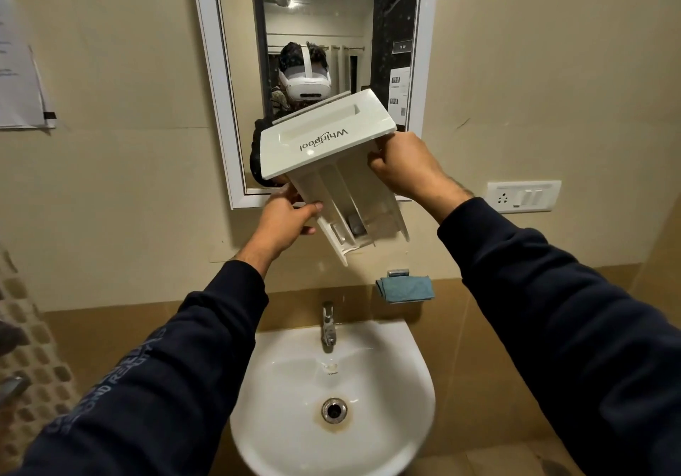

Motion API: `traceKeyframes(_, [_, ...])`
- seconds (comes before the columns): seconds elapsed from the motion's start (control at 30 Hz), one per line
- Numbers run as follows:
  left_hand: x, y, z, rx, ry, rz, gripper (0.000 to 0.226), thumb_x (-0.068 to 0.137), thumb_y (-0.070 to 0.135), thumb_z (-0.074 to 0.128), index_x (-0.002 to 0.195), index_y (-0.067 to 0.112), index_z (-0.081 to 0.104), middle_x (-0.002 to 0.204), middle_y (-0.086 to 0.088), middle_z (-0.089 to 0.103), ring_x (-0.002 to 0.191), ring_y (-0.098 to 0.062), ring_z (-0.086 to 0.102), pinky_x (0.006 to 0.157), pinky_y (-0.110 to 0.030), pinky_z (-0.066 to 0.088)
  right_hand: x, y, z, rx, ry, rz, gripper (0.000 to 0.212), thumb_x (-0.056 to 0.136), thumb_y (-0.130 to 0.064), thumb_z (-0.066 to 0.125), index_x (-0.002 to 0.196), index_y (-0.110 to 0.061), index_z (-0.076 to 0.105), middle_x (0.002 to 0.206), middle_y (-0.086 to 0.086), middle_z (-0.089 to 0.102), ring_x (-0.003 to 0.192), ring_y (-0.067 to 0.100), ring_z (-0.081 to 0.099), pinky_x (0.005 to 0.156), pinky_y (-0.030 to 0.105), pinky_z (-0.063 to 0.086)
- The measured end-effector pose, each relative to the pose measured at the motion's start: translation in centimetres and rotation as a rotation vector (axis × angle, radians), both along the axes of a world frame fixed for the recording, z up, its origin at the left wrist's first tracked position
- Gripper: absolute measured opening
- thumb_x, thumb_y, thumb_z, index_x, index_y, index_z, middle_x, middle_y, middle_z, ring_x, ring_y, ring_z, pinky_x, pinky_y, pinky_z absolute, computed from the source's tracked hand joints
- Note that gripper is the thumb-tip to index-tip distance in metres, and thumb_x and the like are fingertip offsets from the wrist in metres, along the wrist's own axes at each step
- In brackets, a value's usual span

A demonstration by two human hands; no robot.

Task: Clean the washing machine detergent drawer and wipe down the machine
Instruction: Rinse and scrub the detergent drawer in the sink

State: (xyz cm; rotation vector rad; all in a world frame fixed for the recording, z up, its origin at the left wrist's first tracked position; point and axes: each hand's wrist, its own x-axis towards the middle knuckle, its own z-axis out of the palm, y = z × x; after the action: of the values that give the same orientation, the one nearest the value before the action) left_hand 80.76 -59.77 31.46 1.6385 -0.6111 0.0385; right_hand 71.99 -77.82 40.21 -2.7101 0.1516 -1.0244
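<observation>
Left hand (285, 217) and right hand (403, 170) grip opposite sides of the smooth white plastic detergent drawer (331, 166), tilted front-panel up at frame centre, in open air above the glossy rounded sink (412, 402)

Drawer (331, 166) held up before mirror (221, 70), above sink (387, 420). Tap (328, 322) behind basin. Cloth (404, 288) right of tap; socket (523, 196) farther right.
</observation>
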Motion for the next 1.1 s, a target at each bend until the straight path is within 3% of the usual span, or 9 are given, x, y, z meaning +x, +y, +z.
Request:
traceKeyframes(0.2, [0.3, -1.2, 0.5, -0.046, -0.037, 0.034, 0.032, 0.091, 0.012, 0.065, 0.12, 0.023, 0.056, 0.114, 0.005, 0.065, 0.094, -0.01, 0.065, 0.07, -0.032, 0.061, -0.1, -0.6, 0.5, -0.019, -0.018, -0.018, 0.023, 0.095, -0.018, 0.049, 0.107, -0.008, 0.066, 0.087, 0.003, 0.054, 0.079, 0.022, 0.054, 0.07, 0.028, 0.044])
traceKeyframes(0.43, [0.1, -2.3, 1.7, -0.103, -0.061, 0.039, 0.022, 0.094, 0.013, 0.06, 0.113, 0.022, 0.054, 0.108, -0.001, 0.065, 0.096, -0.018, 0.064, 0.071, -0.033, 0.061, -0.1, -1.2, 2.1, -0.024, -0.04, -0.044, 0.022, 0.095, -0.021, 0.049, 0.105, -0.008, 0.064, 0.091, 0.006, 0.06, 0.083, 0.023, 0.059, 0.073, 0.033, 0.052])
traceKeyframes(0.6, [0.3, -2.8, 1.5, -0.11, -0.042, 0.073, 0.029, 0.094, 0.01, 0.057, 0.123, 0.016, 0.055, 0.099, -0.003, 0.066, 0.089, -0.019, 0.064, 0.069, -0.032, 0.062, -0.2, -1.4, 1.6, 0.005, -0.03, -0.039, 0.02, 0.096, -0.021, 0.049, 0.102, -0.009, 0.064, 0.089, 0.005, 0.06, 0.083, 0.022, 0.062, 0.076, 0.035, 0.056])
traceKeyframes(0.73, [0.2, -3.1, -0.7, -0.053, 0.004, 0.052, 0.041, 0.093, 0.006, 0.056, 0.133, 0.011, 0.052, 0.108, -0.004, 0.067, 0.085, -0.012, 0.066, 0.069, -0.03, 0.061, -0.2, -1.6, -0.1, -0.029, 0.039, -0.051, 0.018, 0.094, -0.02, 0.049, 0.096, -0.008, 0.062, 0.087, 0.007, 0.058, 0.083, 0.027, 0.061, 0.071, 0.035, 0.052])
traceKeyframes(0.8, [0.3, -3.1, -0.8, -0.057, 0.021, 0.062, 0.043, 0.094, 0.008, 0.057, 0.136, 0.011, 0.049, 0.101, -0.006, 0.068, 0.085, -0.014, 0.068, 0.075, -0.036, 0.061, -0.3, -1.7, -0.2, -0.015, 0.013, -0.05, 0.021, 0.094, -0.02, 0.049, 0.099, -0.007, 0.064, 0.09, 0.009, 0.061, 0.083, 0.026, 0.061, 0.071, 0.035, 0.052])
traceKeyframes(0.9, [0.2, -3.1, 0.0, -0.096, -0.017, 0.071, 0.03, 0.094, 0.007, 0.057, 0.12, 0.021, 0.052, 0.088, 0.002, 0.063, 0.086, -0.018, 0.065, 0.078, -0.038, 0.06, -0.3, -1.7, 0.4, 0.015, -0.053, -0.048, 0.021, 0.095, -0.019, 0.049, 0.099, -0.006, 0.066, 0.087, 0.006, 0.057, 0.077, 0.021, 0.054, 0.066, 0.029, 0.043])
traceKeyframes(1.1, [0.1, -2.8, -3.4, -0.007, 0.056, 0.075, 0.032, 0.094, 0.007, 0.056, 0.126, 0.009, 0.055, 0.107, -0.007, 0.064, 0.093, -0.018, 0.065, 0.073, -0.03, 0.06, -0.2, -1.7, -2.3, -0.017, 0.086, -0.011, 0.025, 0.094, -0.018, 0.05, 0.11, -0.005, 0.064, 0.1, 0.014, 0.064, 0.087, 0.029, 0.062, 0.078, 0.038, 0.055])
